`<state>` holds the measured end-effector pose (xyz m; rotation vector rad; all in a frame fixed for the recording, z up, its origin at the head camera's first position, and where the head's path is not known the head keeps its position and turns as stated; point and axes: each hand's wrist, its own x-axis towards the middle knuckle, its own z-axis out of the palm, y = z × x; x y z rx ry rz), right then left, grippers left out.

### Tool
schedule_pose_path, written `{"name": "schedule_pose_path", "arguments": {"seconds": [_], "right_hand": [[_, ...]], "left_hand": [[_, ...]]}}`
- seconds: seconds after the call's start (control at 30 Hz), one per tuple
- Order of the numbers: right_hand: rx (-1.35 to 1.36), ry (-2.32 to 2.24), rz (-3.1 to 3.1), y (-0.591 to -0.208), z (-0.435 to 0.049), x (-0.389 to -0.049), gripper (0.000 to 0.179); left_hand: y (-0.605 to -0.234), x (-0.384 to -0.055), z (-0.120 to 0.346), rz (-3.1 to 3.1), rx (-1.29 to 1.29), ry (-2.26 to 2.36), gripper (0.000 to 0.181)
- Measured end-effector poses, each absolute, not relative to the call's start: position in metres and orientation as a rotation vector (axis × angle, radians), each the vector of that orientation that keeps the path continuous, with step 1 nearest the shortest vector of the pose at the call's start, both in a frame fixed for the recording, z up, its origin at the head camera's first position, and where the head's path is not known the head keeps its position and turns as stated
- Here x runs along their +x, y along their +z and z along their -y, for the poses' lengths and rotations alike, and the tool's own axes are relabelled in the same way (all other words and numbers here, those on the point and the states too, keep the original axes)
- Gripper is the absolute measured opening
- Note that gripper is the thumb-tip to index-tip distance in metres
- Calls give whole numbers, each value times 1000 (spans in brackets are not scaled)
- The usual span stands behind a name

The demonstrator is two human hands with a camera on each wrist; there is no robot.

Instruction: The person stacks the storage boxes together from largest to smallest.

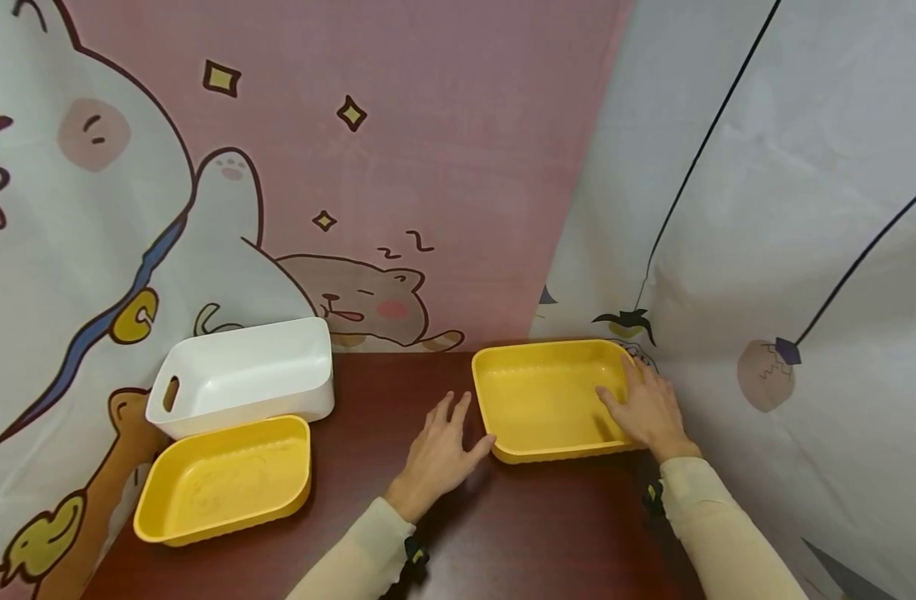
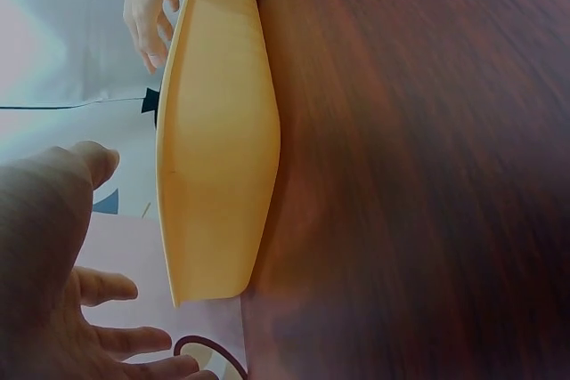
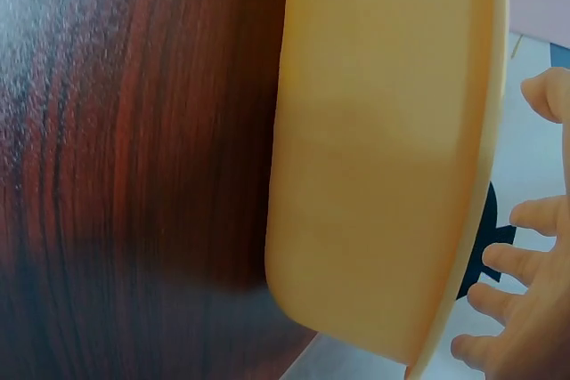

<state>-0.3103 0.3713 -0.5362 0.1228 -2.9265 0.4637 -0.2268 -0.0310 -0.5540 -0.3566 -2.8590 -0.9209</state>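
A shallow yellow tray (image 1: 551, 400) lies on the dark wooden table at the right, near the back. My right hand (image 1: 648, 410) is over its right rim, fingers spread and relaxed, thumb above the inside. The left hand (image 1: 442, 450) hovers just off the tray's left front corner, fingers apart and holding nothing. In the left wrist view, the left fingers spread in front of the tray's side wall (image 2: 218, 131). The right wrist view has the right fingers (image 3: 512, 260) apart beyond the tray's rim.
A white bin (image 1: 247, 375) with a handle slot stands at the back left. In front of it, a smaller yellow tray (image 1: 225, 479) sits close against it. Printed cloth (image 1: 458, 167) hangs behind the table (image 1: 382, 392), and pale cloth (image 1: 803, 250) rises along the right side.
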Motion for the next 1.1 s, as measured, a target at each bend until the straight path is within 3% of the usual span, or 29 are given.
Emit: {"name": "schedule_pose_path", "arguments": {"seconds": [1.1], "right_hand": [[-53,517,3097,-541,-388,-333,90]], "left_hand": [[-554,-249,4,2785,-347,-1157,85]]}}
